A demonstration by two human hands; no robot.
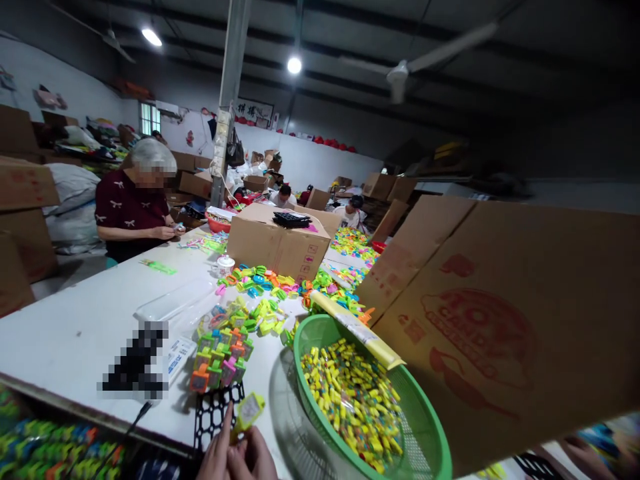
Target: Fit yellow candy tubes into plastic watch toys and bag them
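At the bottom edge, my left hand (216, 453) and my right hand (254, 455) meet around a small yellow-green toy (248, 411) with a pale label, held over a black plastic grid tray (216, 408). Both hands are closed on the toy. Just beyond stands a block of several bright toys (223, 353) packed in rows. To the right, a green basket (426, 427) is filled with small yellow candies (353, 400).
A large cardboard box (505, 327) fills the right side. Another box (280, 243) sits mid-table among loose coloured toys (260, 279). A person in a dark red top (127, 207) works at the far left. A white cup (225, 265) and a clear bag (173, 303) lie on the white table (75, 320).
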